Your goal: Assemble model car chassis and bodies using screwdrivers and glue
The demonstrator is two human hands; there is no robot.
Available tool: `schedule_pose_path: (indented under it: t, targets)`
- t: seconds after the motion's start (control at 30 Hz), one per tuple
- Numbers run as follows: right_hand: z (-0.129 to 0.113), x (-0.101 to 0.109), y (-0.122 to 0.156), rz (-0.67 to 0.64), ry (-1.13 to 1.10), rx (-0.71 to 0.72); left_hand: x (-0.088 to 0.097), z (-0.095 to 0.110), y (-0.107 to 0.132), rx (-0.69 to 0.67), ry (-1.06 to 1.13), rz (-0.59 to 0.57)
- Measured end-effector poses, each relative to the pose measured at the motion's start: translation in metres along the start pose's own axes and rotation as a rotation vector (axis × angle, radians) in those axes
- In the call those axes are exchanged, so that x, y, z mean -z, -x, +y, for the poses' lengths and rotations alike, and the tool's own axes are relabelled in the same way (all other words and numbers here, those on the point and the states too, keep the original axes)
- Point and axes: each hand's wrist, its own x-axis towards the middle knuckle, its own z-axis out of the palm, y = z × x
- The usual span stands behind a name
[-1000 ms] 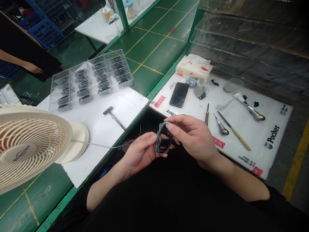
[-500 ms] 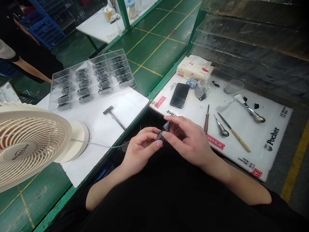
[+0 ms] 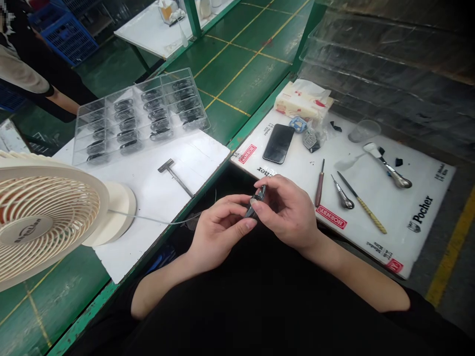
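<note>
Between my hands is a small dark plastic part (image 3: 252,211), held just off the near edge of the benches. My left hand (image 3: 218,230) pinches its lower end between thumb and fingers. My right hand (image 3: 287,210) grips the upper end, with thumb and forefinger closed on it; the fingers hide much of its shape. On the right board, beyond my right hand, lie a thin screwdriver-like tool with a brown handle (image 3: 319,190), a pointed metal-handled tool (image 3: 343,195) and a file with a yellow handle (image 3: 371,217).
A clear compartment tray (image 3: 141,116) with several dark parts sits on the left bench, near a T-shaped metal tool (image 3: 174,175) and a fan (image 3: 48,222). The right board (image 3: 393,217) bears a phone (image 3: 277,143) and a tissue pack (image 3: 302,101). Another person's arm (image 3: 63,100) is beyond the tray.
The dark part has turned slightly in my fingers, and my hands have shifted a little. The other person at the far left has moved slightly. The view has tilted a bit.
</note>
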Motion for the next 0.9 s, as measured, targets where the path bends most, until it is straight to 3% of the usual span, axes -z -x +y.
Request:
schedule_pose_path:
  t: [0.2,0.33,0.47,0.63,0.9]
  targets:
    - [0.008,-0.012,0.006,0.076,-0.063,-0.024,-0.002,-0.002,-0.001,0.005,0.008,-0.003]
    - [0.013,-0.015,0.005,0.058,-0.100,-0.104,0.004,-0.012,-0.003,0.046,0.026,0.015]
    - [0.014,-0.008,-0.002,-0.022,-0.206,-0.264,0.010,-0.019,-0.006,0.166,0.158,-0.020]
    - [0.005,0.005,-0.008,-0.036,-0.369,-0.344,0.010,-0.010,-0.005,0.283,0.314,-0.079]
    - [-0.016,0.014,-0.001,0.015,-0.355,-0.423,0.010,-0.018,-0.005,0.254,0.196,-0.087]
